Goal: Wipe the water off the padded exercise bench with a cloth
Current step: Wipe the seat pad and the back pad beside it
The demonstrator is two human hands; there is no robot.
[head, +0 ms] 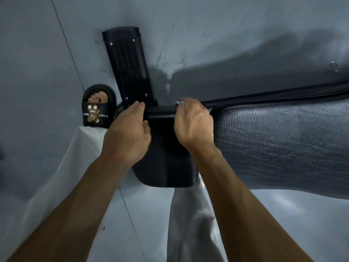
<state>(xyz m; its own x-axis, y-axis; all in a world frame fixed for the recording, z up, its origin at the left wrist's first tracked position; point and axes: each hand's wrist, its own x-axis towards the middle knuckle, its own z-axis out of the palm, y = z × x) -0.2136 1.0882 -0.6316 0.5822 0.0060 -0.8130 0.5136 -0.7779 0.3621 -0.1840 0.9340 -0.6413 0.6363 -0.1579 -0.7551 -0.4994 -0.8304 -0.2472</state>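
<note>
Head view looks straight down on your grey floor (217,35), wet with scattered droplets beyond the bench. Your padded exercise bench (283,144) runs off to the right, its dark textured pad sheened with water, and its smaller seat pad (166,163) sits between your forearms. A black ribbed foot plate (128,65) reaches away from the frame toward the top. Your white trouser legs (188,224) stand below the seat pad, and your foot in a black slipper (97,106) stands to the left. Your left hand (128,133) grips the left end of the black crossbar (161,113); your right hand (194,123) curls over its right end, pinching a small pale cloth (178,103) that barely shows under the fingers.
</note>
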